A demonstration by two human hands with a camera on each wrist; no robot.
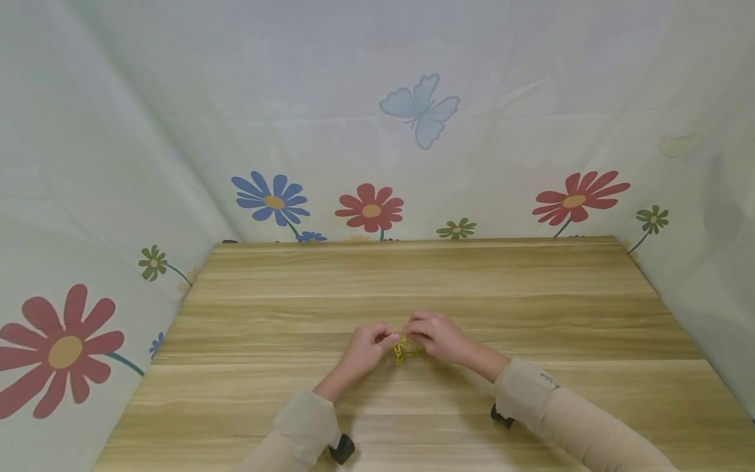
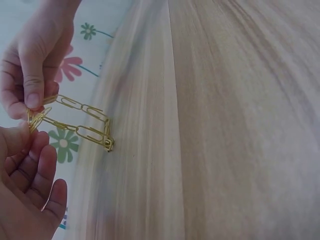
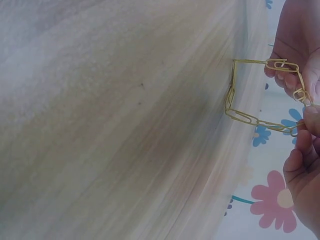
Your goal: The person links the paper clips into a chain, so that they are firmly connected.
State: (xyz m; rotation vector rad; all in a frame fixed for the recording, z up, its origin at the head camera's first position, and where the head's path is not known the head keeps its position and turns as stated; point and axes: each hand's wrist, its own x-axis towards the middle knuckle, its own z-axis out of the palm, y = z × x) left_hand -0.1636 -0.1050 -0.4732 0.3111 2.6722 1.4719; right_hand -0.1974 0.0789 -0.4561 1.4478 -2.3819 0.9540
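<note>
Writing: a small mark shows on the right sleeve cuff in the head view, too small to read. No other lettering or brand is visible. No containers are in view.

Item under handling: a chain of gold paper clips, linked end to end. It sits between the two hands at the middle of the wooden surface. In the left wrist view the chain runs in two strands from the fingers down to a bend that touches, or lies just above, the wood; which of the two cannot be told.

Left hand: thumb and fingers curled, pinching one end of the chain. In the right wrist view this grasp shows at the lower strand's end.

Right hand: fingers curled, pinching the other end of the chain, thumb nail facing the left wrist camera.

Surroundings: pale sheeting printed with flowers and a blue butterfly stands round the surface on three sides. Both forearms wear beige sleeves, each with a dark device beneath the wrist.
</note>
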